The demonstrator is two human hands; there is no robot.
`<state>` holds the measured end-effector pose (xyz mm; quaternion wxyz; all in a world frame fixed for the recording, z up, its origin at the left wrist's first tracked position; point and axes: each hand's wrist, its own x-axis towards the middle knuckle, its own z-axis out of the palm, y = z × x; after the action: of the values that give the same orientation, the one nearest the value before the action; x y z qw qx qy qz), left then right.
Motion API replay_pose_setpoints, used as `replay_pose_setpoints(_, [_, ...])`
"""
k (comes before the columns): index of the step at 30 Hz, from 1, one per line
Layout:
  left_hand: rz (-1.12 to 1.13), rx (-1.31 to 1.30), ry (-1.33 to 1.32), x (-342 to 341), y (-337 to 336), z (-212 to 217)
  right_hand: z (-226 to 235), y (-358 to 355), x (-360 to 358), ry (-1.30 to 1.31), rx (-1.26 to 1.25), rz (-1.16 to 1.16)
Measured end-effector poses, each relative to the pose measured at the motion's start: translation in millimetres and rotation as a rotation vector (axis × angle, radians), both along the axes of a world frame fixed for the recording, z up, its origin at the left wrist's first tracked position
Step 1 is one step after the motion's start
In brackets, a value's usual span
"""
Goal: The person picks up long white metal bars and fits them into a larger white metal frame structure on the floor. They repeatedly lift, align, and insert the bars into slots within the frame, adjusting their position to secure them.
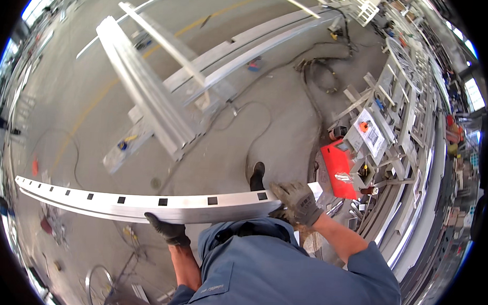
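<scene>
A long silvery metal profile [140, 205] with a row of square holes along its upper face lies crosswise in front of my body. My left hand [167, 230], in a dark grey glove, supports it from below near the middle, thumb up against its near side. At the profile's right end my right hand [297, 203], also gloved, is closed over the end. Both hands hold the profile off the floor; its far left end reaches out past them with no hand on it.
A stack of long metal profiles [141, 87] rests on supports ahead. Cables [310, 95] snake over the floor. To the right stand a red box [338, 169], a sheet of paper [369, 132] and racks of metal lengths [415, 174]. A hose coil [97, 282] lies at lower left.
</scene>
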<state>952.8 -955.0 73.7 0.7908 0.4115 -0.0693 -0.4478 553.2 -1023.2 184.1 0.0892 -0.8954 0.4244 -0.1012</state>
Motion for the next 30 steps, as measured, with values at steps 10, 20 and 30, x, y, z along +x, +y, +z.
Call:
replay_pose_setpoints(10, [-0.201,-0.14,-0.087,-123,-229,49,-54,-164,-131,-0.174,0.049,-0.19])
replay_pose_setpoints(20, [-0.443,-0.311,-0.22,-219,-419,94,-80,-350,-217,-0.269,0.302,-0.183])
replay_pose_setpoints(30, [-0.735,-0.537,0.025,-279,-664,82,-92,-536,-217,-0.503,0.341,-0.3])
